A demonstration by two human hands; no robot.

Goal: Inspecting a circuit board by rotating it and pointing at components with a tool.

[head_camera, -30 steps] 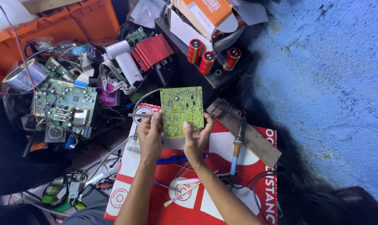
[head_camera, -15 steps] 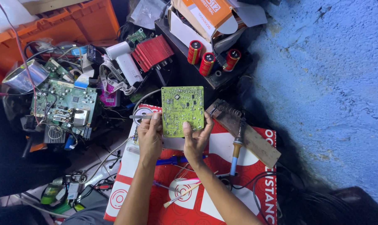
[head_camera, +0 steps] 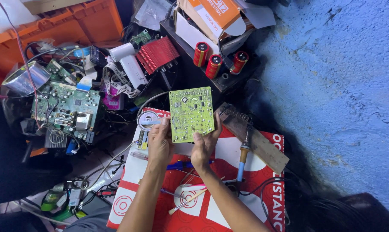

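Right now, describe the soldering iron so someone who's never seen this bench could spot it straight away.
Start at the red and white printed sheet under the person's arms. At its right side a long wooden block lies diagonally, with a wire coil stand at its upper end. The soldering iron rests there beside the right hand, the only tool with a blue and orange handle.

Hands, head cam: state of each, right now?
Left hand: closed on the left edge of the green circuit board.
Right hand: closed on the board's lower right edge.
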